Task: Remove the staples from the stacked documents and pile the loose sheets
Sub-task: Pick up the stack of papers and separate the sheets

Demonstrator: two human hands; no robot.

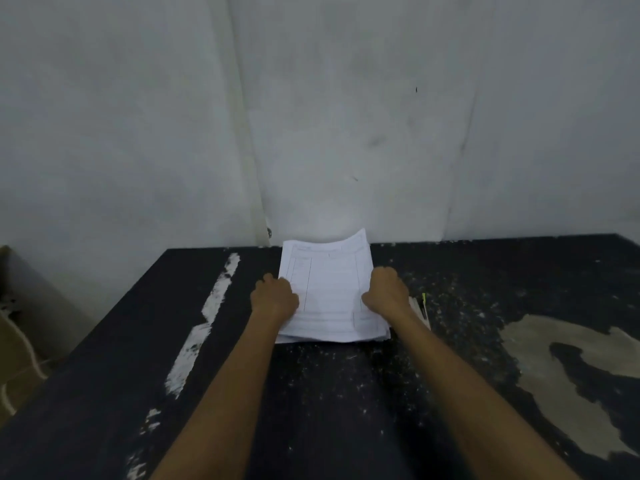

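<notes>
I saw the dark, speckled tabletop (pixel 346 393) carrying the stacked documents (pixel 329 289) at its 12 o'clock edge. The left hand (pixel 275 296) gripped their 9 o'clock side and the right hand (pixel 388 292) their 3 o'clock side. A green-tipped pen (pixel 423 304) lay just beyond, at 3 o'clock.

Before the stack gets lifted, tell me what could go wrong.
The left hand and right hand grip the paper stack only at its sides; its lower sheets sit uneven at the near edge, so some may slip out.
Its far edge curls up at the wall; pushing forward could crease it.
The green-tipped object lies by the right wrist and could get knocked.
</notes>
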